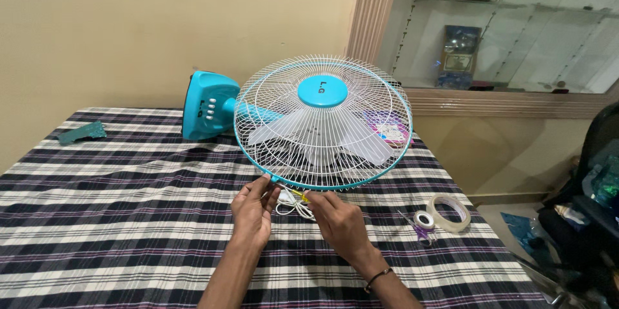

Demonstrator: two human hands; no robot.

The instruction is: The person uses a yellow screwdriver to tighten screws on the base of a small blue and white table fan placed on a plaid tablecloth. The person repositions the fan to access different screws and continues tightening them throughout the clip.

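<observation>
Pinching fan guard (322, 122) rim, left hand (253, 209) beside right hand (336, 219)

Teal-rimmed white table fan (322, 125), lying tilted on checked tablecloth (116, 219)

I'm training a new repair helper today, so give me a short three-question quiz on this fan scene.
1. True or false: both hands are at the lower rim of the fan guard.
2. Which lies nearest the right hand? A) tape roll B) white cord C) teal plate
3. What covers the table?

Key: 1. True; the left hand touches the teal rim. 2. B. 3. A checked cloth.
</observation>
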